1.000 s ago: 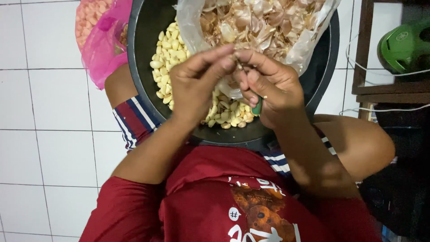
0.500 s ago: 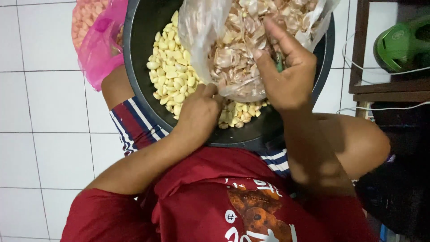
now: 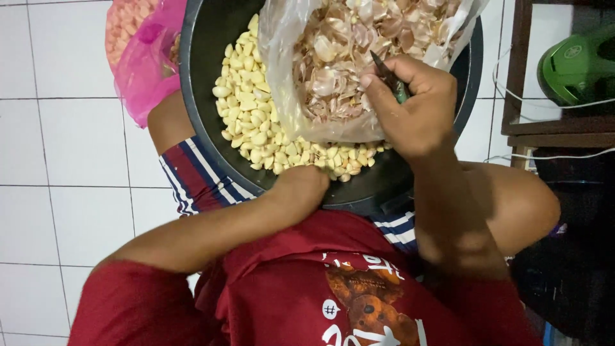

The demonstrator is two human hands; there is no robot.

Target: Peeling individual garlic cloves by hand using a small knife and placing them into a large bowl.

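Note:
A black basin (image 3: 205, 77) sits on my lap, holding a heap of peeled garlic cloves (image 3: 250, 122). A clear plastic bag (image 3: 288, 38) full of dry garlic skins (image 3: 346, 57) rests in the basin's right half. My right hand (image 3: 413, 109) is at the bag's near edge, closed around a small knife (image 3: 389, 77) with a dark blade and green handle. My left hand (image 3: 301, 189) lies at the basin's near rim, fingers curled down among the cloves; whether it holds one is hidden.
A pink plastic bag (image 3: 144, 64) with unpeeled garlic lies left of the basin on the white tiled floor (image 3: 57, 147). A dark wooden shelf (image 3: 519, 122) with a green object (image 3: 576, 64) and white cables stands at the right.
My hands have parted from working together over the basin. The right hand went up to the bag of skins with the knife; the left dropped to the near rim among the cloves.

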